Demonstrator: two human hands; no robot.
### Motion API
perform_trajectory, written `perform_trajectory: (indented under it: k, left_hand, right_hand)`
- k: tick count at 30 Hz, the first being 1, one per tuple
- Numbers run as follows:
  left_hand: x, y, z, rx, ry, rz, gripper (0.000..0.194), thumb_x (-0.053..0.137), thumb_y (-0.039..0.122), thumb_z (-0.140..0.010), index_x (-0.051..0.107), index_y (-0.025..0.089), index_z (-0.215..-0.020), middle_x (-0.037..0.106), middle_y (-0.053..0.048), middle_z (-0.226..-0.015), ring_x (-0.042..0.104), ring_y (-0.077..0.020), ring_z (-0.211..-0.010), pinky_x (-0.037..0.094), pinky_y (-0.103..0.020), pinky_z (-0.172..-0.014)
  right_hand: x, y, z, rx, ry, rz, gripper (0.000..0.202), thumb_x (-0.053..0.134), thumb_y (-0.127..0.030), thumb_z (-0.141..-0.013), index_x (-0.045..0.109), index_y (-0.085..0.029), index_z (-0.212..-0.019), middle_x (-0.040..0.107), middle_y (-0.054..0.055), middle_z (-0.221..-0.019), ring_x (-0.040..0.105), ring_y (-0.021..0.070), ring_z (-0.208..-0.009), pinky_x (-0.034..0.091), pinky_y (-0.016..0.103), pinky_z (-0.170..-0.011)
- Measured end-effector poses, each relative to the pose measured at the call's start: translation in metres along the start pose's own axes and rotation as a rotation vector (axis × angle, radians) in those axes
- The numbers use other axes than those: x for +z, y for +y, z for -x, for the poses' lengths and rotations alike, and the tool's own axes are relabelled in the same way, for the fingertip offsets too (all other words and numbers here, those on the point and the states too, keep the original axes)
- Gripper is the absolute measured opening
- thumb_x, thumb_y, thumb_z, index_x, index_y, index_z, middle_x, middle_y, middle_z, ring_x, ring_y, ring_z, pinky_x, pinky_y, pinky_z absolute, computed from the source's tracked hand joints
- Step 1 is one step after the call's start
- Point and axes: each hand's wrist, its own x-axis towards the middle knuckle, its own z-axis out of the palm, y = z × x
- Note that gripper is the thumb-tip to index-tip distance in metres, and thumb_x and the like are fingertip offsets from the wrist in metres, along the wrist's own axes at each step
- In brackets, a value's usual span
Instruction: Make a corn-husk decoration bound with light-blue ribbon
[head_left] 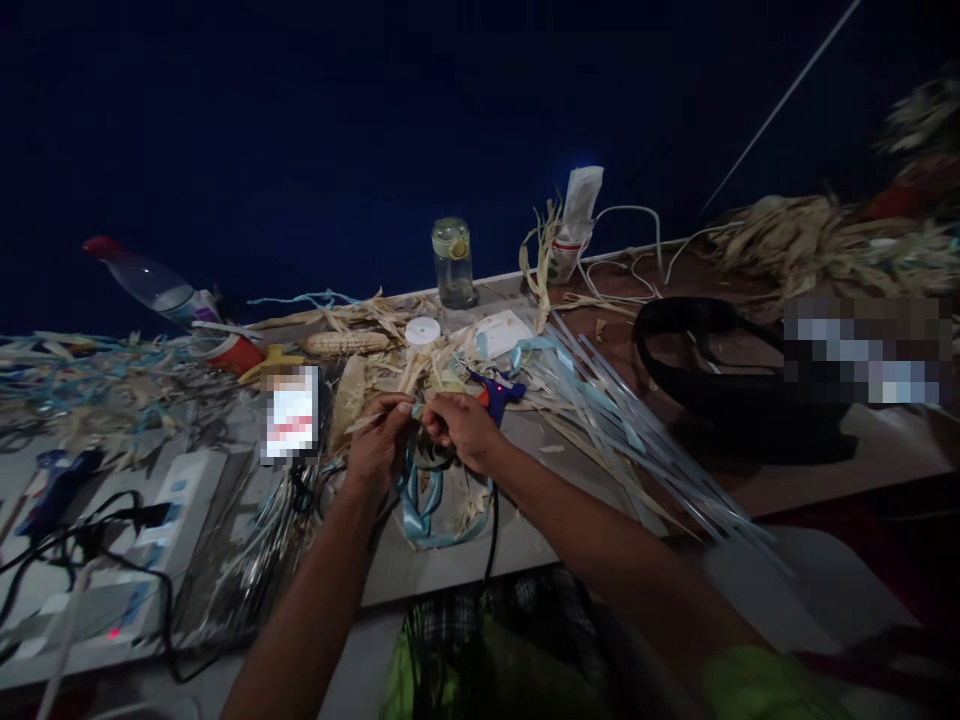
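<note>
Close together over the table, my left hand [381, 435] and my right hand [463, 425] both have their fingers pinched. A bit of light blue ribbon [422, 520] shows between the fingertips, and more of it hangs in loops below them. Pale dried corn husk [411, 372] lies right behind the fingers; whether it is also held I cannot tell. Just beyond my right hand lies a blue glue gun [501, 392] with a small red light. A husked corn cob [347, 343] rests behind my left hand.
Clear thin sticks [637, 430] fan out at the right, near a black padded band [697, 315]. At the back stand a glass jar [454, 265] and a paper cup [564, 258]. A lit phone [292, 412], a power strip [169, 540] and a tipped bottle [154, 285] are at the left.
</note>
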Motion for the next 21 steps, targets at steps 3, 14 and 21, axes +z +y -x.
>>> perform_trajectory:
  k: [3,14,21]
  left_hand:
    - [0.0013,0.0014,0.0006,-0.026,-0.011,0.021,0.023,0.071,0.027,-0.060,0.058,0.015,-0.075,0.052,0.005,-0.056,0.049,-0.0060,-0.049,0.040,-0.019,-0.050]
    - [0.0034,0.0008,0.0031,-0.072,-0.077,0.091,0.026,0.070,0.031,-0.063,0.063,0.015,-0.083,0.060,0.001,-0.063,0.056,-0.0091,-0.056,0.047,-0.022,-0.058]
    - [0.0061,0.0000,0.0047,-0.112,-0.058,0.095,0.029,0.071,0.029,-0.062,0.065,0.016,-0.088,0.064,-0.001,-0.068,0.059,-0.0098,-0.058,0.048,-0.022,-0.058]
  right_hand:
    - [-0.0003,-0.0007,0.0002,0.054,-0.026,-0.053,0.036,0.055,-0.046,-0.071,0.049,-0.014,-0.054,0.041,-0.006,-0.042,0.032,0.0026,-0.035,0.019,0.018,-0.037]
    - [-0.0001,-0.0032,0.0015,0.017,-0.064,-0.090,0.034,0.058,-0.043,-0.069,0.049,-0.014,-0.054,0.042,-0.005,-0.046,0.033,0.0022,-0.038,0.019,0.017,-0.037]
    - [-0.0010,-0.0032,-0.0017,-0.086,0.007,-0.126,0.035,0.059,-0.046,-0.069,0.049,-0.015,-0.058,0.044,-0.005,-0.050,0.035,0.0024,-0.040,0.022,0.018,-0.039]
